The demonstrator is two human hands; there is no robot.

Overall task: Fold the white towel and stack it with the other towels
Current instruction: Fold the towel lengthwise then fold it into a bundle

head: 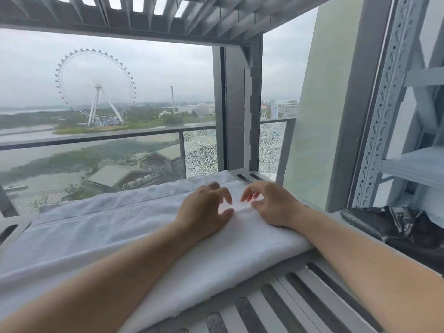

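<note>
A white towel (101, 234) lies spread and folded lengthwise across a slatted grey metal shelf (300, 292), running from the left edge to its right end near the middle. My left hand (204, 210) rests palm down on the towel's right part, fingers curled and apart. My right hand (269, 203) lies beside it on the same end, fingers bent, with a small gap between the two hands. Neither hand holds any cloth. No other towels can be made out.
A dark patterned bundle (396, 229) lies on the shelf at the right. A perforated metal upright (384, 111) and further shelves stand at the far right. Behind the shelf is a large window (108, 104) with a balcony railing. Another slatted shelf (144, 15) hangs overhead.
</note>
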